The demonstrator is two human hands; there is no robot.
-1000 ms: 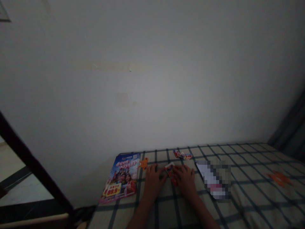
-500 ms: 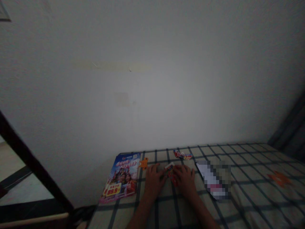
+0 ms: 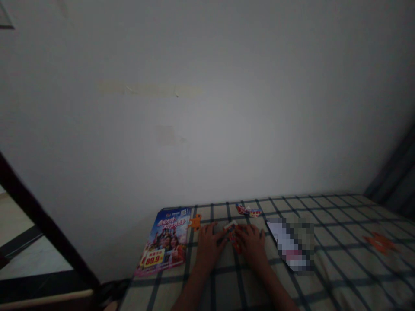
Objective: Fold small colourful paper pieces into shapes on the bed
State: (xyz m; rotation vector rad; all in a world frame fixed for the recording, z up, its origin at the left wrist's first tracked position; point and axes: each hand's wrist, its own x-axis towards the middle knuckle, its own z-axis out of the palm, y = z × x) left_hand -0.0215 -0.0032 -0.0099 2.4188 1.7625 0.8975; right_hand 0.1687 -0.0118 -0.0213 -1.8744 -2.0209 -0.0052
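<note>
A small folded piece of printed paper [image 3: 236, 245], red with a white edge at the top, lies between my hands on a checked cloth [image 3: 223, 285]. On its left side, my left hand [image 3: 209, 242] has its thumb and forefinger at the paper, its other fingers resting on the cloth. From the right, my right hand [image 3: 253, 240] presses the paper with thumb and forefinger, its remaining fingers partly spread. Dim light blurs the exact fold. Just beyond the hands sits another creased strip of printed paper [image 3: 249, 211], red, white and blue.
Colourful flyers [image 3: 168, 239] lie stacked at the left, with an orange cut-out shape [image 3: 195, 222] beside them. To the right is a pixelated flat object [image 3: 288, 245]; farther right, a second orange shape [image 3: 380, 242]. A bare wall [image 3: 207, 142] rises behind the cloth.
The folded paper has shifted slightly between my fingers, and its red part shows a little differently. Both hands stay in nearly the same place.
</note>
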